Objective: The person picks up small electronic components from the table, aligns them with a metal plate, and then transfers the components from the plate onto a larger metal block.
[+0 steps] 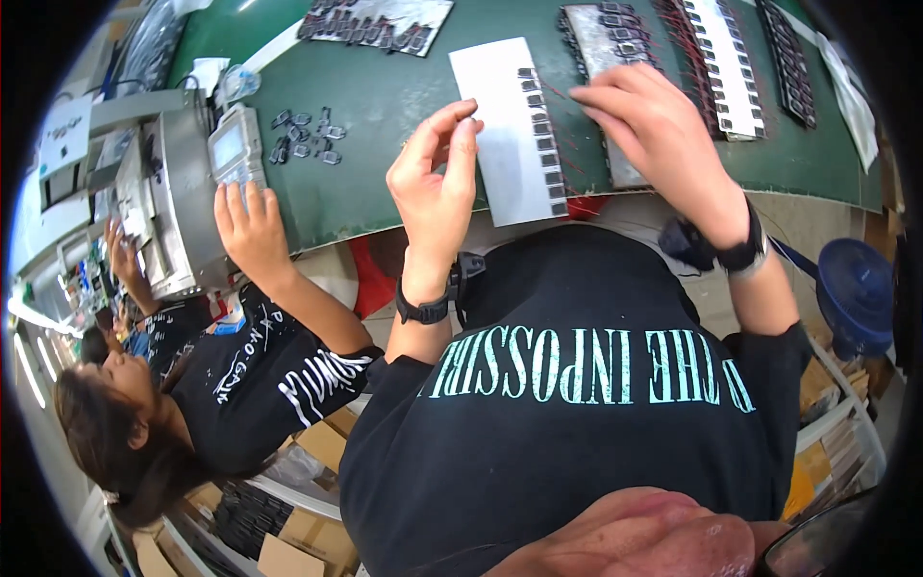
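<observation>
My left hand (435,178) hovers over the left edge of a white card (500,135). Its thumb and forefinger are bent together in a pinch; anything between them is too small to make out. My right hand (663,135) is to the right of the card, fingers stretched toward the left, with nothing visible in it. Down the card's right edge runs a row of small black rectangular parts (545,144), with thin red wires trailing off to the right. Partly under my right hand lies a grey plate (620,159) bearing similar parts.
Loose black parts (308,135) lie on the green table (375,106). More filled strips (726,67) stand at right, another plate (423,12) at the back. A co-worker's hand (252,226) rests by a grey device with a screen (234,144). A blue fan (851,293) stands at right.
</observation>
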Demonstrator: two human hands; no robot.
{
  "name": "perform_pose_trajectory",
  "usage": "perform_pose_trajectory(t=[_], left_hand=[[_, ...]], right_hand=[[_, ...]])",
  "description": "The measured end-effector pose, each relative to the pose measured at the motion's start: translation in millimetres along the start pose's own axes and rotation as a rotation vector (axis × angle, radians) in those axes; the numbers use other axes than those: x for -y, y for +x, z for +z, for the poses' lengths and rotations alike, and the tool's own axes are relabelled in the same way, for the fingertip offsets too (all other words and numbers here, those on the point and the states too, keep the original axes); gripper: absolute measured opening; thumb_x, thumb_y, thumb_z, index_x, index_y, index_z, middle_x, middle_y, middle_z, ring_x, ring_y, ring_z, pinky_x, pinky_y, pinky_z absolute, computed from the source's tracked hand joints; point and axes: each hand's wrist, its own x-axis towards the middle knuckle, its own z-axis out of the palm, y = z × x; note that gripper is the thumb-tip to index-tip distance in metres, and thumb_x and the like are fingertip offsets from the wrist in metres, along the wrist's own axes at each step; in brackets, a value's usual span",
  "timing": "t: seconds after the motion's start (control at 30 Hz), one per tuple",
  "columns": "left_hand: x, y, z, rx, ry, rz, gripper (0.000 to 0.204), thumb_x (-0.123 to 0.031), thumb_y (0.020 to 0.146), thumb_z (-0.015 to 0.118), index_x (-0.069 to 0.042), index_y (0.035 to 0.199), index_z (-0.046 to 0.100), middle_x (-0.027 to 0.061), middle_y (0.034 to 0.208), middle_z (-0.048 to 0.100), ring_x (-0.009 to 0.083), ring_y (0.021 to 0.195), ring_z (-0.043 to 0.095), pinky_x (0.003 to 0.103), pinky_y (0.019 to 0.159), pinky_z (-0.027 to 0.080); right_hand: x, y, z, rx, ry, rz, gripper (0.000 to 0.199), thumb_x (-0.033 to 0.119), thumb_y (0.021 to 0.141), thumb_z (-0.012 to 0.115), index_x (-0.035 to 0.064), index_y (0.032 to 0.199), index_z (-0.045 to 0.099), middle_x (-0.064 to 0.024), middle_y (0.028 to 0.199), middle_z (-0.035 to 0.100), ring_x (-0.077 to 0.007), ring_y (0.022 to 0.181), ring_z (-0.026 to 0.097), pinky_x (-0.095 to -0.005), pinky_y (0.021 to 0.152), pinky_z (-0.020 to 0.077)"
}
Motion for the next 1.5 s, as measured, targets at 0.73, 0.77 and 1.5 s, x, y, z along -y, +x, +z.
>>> perform_pose_trajectory(t=[0.73, 0.77, 1.5], left_hand=[[96.4, 80.3, -150.9, 0.14, 1.092, 0.044, 0.089, -0.067, 0.096, 0.051, -0.007, 0.158, 0.03, 0.0287, 0.164, 0.019, 0.0462, 0.154, 0.01, 0.06, 0.123, 0.008], [94.4, 78.2, -144.7, 0.142, 1.087, 0.047, 0.089, -0.067, 0.096, 0.051, -0.007, 0.158, 0.03, 0.0287, 0.164, 0.019, 0.0462, 0.154, 0.01, 0.06, 0.123, 0.008], [21.9, 51.9, -41.3, 0.274, 0.988, 0.699, 0.024, -0.012, 0.087, 0.069, -0.004, 0.11, 0.072, 0.0068, 0.113, 0.068, 0.0299, 0.118, 0.056, 0.041, 0.1, 0.047]], right_hand=[[-32.5, 67.3, 51.3, 0.42, 0.063, 0.029, 0.015, 0.005, 0.088, 0.066, -0.0012, 0.098, 0.058, -0.0181, 0.095, 0.059, -0.0393, 0.092, 0.06, -0.0441, 0.081, 0.0491], [-30.2, 66.6, 53.9, 0.401, 0.053, 0.013, 0.014, 0.005, 0.088, 0.066, -0.0013, 0.098, 0.057, -0.0185, 0.096, 0.059, -0.0391, 0.093, 0.061, -0.0443, 0.081, 0.0492], [-19.0, 48.8, 4.7, 0.2, 0.285, 0.208, 0.018, 0.009, 0.099, 0.062, -0.0017, 0.114, 0.062, -0.0064, 0.101, 0.069, -0.0131, 0.095, 0.065, -0.0262, 0.09, 0.0492]])
